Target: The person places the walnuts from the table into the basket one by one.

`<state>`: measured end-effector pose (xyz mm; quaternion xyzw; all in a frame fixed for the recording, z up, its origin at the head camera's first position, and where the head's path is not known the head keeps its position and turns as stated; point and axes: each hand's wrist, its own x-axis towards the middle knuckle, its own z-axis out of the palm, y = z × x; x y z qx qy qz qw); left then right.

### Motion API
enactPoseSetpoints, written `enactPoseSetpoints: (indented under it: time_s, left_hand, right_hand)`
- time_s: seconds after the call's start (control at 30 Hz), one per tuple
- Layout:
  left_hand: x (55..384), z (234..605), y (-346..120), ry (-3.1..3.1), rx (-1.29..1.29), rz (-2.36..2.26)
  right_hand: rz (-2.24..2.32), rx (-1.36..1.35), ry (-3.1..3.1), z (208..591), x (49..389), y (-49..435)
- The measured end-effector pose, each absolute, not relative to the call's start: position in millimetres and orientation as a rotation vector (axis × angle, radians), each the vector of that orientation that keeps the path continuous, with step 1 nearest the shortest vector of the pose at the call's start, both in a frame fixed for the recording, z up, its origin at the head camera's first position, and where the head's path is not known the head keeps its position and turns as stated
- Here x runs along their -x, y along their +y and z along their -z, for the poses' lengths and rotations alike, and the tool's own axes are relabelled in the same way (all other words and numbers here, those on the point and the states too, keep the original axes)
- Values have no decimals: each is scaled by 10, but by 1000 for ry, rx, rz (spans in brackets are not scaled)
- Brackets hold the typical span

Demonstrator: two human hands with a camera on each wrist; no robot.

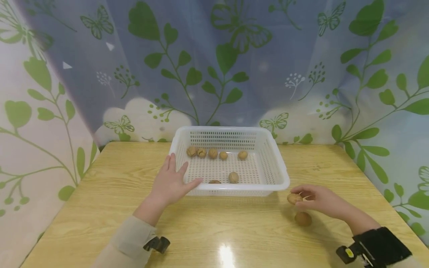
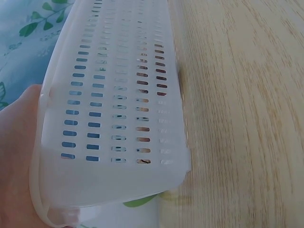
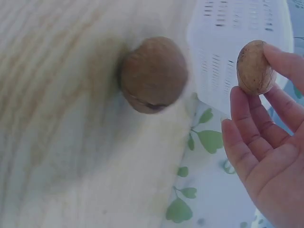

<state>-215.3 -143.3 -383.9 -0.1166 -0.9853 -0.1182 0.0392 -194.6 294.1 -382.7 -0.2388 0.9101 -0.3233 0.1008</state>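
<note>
My right hand (image 1: 320, 201) pinches a walnut (image 3: 256, 67) between thumb and fingertips, just off the front right corner of a white plastic basket (image 1: 231, 187). Below that hand, a second, browner walnut (image 1: 303, 219) lies on the table. My left hand (image 1: 172, 182) rests at the basket's front left corner, fingers spread over the left rim and thumb along the front rim. Inside the basket, several walnuts line the back, among them a cracked one (image 1: 201, 152) and one farther right (image 1: 242, 155). Another walnut (image 1: 233, 177) sits near the front, beside one partly hidden by the rim (image 1: 214, 182).
The basket stands on a light wooden table (image 1: 110, 208) near its back edge. A curtain (image 1: 214, 74) with leaves and butterflies hangs behind and at both sides. Each wrist carries a dark strapped device, such as the right wrist band (image 1: 382, 247).
</note>
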Motion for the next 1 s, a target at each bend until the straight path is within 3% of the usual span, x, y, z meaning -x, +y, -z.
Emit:
enactPoseSetpoints:
  time_s: [1.0]
  left_hand:
    - [2144, 3821, -1432, -3020, 344, 414]
  right_hand:
    - [904, 727, 2846, 3168, 2079, 2830]
